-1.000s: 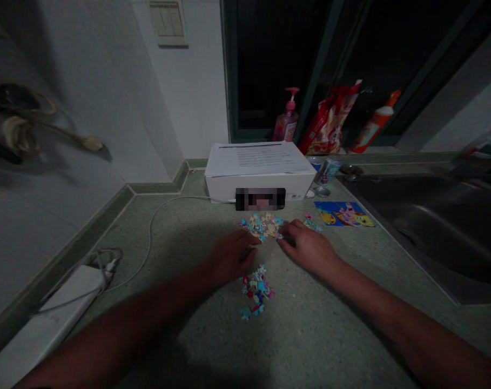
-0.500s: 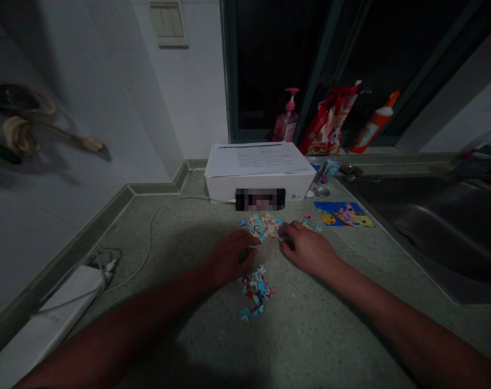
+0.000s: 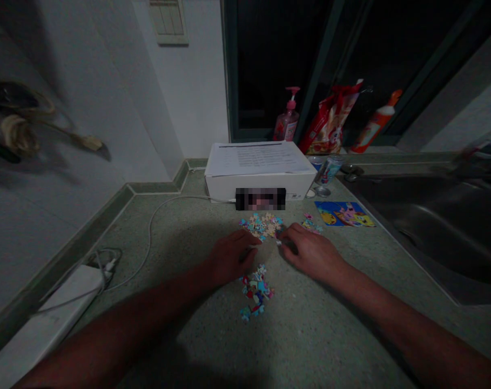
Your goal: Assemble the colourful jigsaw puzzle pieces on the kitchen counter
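Note:
My left hand (image 3: 234, 255) is closed in a pinch, with the pale edge of a jigsaw puzzle piece (image 3: 254, 246) showing at its fingertips. Across a small gap, my right hand (image 3: 312, 249) pinches a small whitish puzzle piece (image 3: 278, 242) between thumb and forefinger. Just beyond both hands lies a loose pile of puzzle pieces (image 3: 265, 221), many of them tan or light blue. Nearer to me is a second cluster of colourful pieces (image 3: 256, 296). A few more pieces (image 3: 309, 220) lie past my right fingers. The counter (image 3: 318, 329) carries all of them.
A white box (image 3: 221, 186) with a printed sheet stands behind the pile, a blurred-out phone (image 3: 260, 199) against its front. Right of it are a cartoon picture card (image 3: 344, 214), a can (image 3: 329, 169) and the sink (image 3: 439, 216). A cable (image 3: 150, 232) and white power strip (image 3: 46, 319) lie left.
My right hand has drawn slightly back and turned at the fingertips, so its whitish puzzle piece shows more clearly. The left hand stays nearly in place.

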### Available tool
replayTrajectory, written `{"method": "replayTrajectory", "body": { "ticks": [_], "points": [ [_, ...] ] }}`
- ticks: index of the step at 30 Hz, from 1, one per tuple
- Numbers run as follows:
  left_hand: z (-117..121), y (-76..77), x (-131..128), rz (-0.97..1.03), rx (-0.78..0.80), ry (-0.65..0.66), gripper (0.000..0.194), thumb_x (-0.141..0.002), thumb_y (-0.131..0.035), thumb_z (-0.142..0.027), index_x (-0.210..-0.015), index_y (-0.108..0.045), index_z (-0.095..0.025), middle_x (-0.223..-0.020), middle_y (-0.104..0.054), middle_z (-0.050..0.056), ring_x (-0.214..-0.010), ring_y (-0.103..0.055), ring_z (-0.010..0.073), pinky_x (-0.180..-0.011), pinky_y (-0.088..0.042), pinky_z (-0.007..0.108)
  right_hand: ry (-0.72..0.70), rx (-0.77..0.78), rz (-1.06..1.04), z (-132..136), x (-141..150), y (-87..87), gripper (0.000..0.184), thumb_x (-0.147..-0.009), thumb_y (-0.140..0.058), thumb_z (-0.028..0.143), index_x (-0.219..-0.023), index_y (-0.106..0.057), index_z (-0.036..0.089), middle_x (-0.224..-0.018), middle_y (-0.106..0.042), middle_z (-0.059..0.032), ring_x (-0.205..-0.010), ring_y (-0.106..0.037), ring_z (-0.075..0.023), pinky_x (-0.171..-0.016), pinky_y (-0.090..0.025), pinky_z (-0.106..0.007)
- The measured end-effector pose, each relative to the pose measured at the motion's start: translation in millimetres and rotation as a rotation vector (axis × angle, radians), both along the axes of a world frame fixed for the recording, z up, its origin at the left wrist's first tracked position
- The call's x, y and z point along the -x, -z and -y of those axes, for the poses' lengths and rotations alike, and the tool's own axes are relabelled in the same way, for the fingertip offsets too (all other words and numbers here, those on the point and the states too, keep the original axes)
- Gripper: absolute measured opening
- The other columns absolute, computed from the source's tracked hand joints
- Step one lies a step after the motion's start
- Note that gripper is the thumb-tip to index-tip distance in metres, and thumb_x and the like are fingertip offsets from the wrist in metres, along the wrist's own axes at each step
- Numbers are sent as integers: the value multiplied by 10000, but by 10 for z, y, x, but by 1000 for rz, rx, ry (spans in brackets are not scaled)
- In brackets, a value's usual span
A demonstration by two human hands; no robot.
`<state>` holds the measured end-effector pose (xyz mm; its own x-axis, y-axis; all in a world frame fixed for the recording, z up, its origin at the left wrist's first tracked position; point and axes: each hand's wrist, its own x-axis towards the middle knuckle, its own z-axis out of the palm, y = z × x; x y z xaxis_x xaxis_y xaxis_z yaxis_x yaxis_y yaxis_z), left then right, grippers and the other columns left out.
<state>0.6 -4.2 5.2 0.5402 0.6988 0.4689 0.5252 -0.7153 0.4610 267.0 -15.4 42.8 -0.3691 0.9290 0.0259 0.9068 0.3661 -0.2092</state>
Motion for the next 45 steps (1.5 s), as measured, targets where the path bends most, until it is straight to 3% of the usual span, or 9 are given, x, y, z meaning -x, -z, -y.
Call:
{"method": "replayTrajectory", "body": {
  "ticks": [5,12,18,23,30,36,41,45],
  "points": [
    [-11,7,-1,21,87,6,328,-1022,-566,-247,-1246,-716,-435,-1144,-813,-11,-998,-790,247,-878,-681,451,86,59,2,-6,2,-20,171,-1001,-627,325,-1096,-710,209,-1147,-739,-121,-1015,-734,-291,-827,-505,-390],
    [-39,102,12,34,27,18,257,-1017,-598,-224,-1223,-715,-324,-1159,-803,40,-1027,-789,250,-911,-683,422,113,98,-35,-51,20,27,104,-966,-621,255,-1018,-701,213,-1087,-741,-108,-973,-727,-269,-805,-482,-367],
    [1,6,10,-28,65,-3,300,-1046,-538,-251,-1240,-705,-406,-1180,-808,-14,-1024,-785,234,-895,-681,399,91,65,-115,-85,-26,116,50,-871,-657,227,-919,-659,242,-970,-742,-73,-858,-710,-245,-735,-475,-356],
    [-8,21,3,0,-20,25,296,-1019,-571,-216,-1231,-714,-364,-1140,-809,6,-984,-793,222,-843,-681,373,14,27,-260,-100,-74,189,94,-823,-629,181,-871,-632,262,-837,-739,-30,-744,-694,-212,-661,-453,-328],
    [-31,66,3,25,23,93,239,-983,-702,-274,-1216,-714,-322,-1133,-806,33,-993,-788,242,-869,-676,399,-15,186,-637,-51,77,252,39,-882,-630,244,-883,-670,244,-792,-727,-8,-711,-663,-181,-644,-470,-301],
    [12,-27,12,-51,120,108,196,-1055,-591,-318,-1187,-707,-404,-1154,-793,-8,-1061,-775,219,-904,-653,390,-25,265,-805,7,252,303,56,-889,-674,288,-885,-676,232,-756,-681,13,-644,-584,-154,-605,-432,-290],
    [-13,16,4,-47,48,95,170,-1055,-582,-294,-1144,-715,-353,-1113,-797,-2,-1005,-773,211,-869,-657,373,-26,284,-829,27,265,272,43,-890,-676,276,-896,-671,233,-755,-667,16,-646,-572,-156,-609,-446,-293],
    [-23,24,-7,9,21,75,131,-1000,-657,-285,-1096,-742,-308,-1048,-800,24,-932,-783,236,-815,-669,389,-76,143,-698,75,254,201,95,-908,-687,255,-1001,-695,235,-833,-678,-1,-681,-598,-163,-639,-466,-303]
  ]
}}
